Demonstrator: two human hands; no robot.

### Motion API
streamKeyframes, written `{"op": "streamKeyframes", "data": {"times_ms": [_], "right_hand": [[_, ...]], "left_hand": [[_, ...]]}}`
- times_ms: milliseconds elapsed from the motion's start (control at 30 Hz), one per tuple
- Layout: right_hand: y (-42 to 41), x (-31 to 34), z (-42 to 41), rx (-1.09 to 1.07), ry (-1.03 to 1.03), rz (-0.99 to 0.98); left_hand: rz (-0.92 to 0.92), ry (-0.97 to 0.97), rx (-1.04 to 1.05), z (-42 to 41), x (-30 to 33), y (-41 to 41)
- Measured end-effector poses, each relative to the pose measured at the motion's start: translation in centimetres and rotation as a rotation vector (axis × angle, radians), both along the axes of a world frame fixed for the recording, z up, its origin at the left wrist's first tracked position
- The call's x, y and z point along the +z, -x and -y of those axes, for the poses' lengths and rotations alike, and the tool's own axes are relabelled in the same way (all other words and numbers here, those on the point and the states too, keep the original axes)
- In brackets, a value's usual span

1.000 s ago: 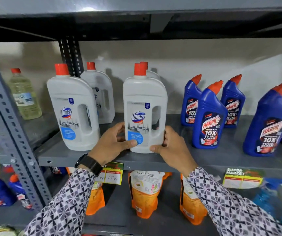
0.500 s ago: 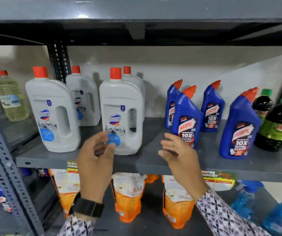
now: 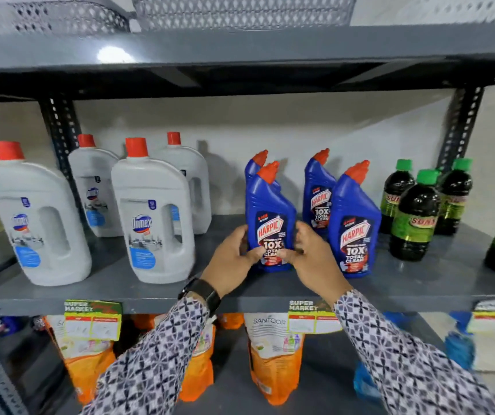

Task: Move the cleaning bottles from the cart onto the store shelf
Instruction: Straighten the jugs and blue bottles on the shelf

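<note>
A blue Harpic bottle with an orange-red cap stands upright on the grey shelf. My left hand grips its lower left side and my right hand its lower right side. Another Harpic bottle stands right behind it, and two more Harpic bottles stand to the right. Several white Domex bottles with red caps stand to the left on the same shelf. No cart is in view.
Dark bottles with green caps stand at the shelf's right. Orange Santoor pouches fill the shelf below, behind price tags. A steel upright stands behind the Domex bottles. Mesh baskets sit on the shelf above.
Both hands left the front Domex bottle and moved right to close on the front Harpic bottle. My view shifted right with them.
</note>
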State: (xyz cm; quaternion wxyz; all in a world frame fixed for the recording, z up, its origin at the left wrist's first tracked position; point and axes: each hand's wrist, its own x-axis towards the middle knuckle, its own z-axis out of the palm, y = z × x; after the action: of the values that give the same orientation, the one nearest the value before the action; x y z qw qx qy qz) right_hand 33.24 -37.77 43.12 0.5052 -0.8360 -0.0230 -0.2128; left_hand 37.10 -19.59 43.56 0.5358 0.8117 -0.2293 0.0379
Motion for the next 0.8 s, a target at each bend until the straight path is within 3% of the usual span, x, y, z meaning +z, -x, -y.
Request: {"op": "streamKeyframes", "data": {"times_ms": [700, 800], "right_hand": [[3.0, -2.1, -0.2, -0.054, 0.027, 0.052], [4.6, -2.3, -0.1, -0.062, 0.074, 0.076]], "left_hand": [[0.078, -0.043, 0.045, -0.2, -1.5, 1.5], [0.075, 0.046, 0.062, -0.2, -1.5, 2.5]]}}
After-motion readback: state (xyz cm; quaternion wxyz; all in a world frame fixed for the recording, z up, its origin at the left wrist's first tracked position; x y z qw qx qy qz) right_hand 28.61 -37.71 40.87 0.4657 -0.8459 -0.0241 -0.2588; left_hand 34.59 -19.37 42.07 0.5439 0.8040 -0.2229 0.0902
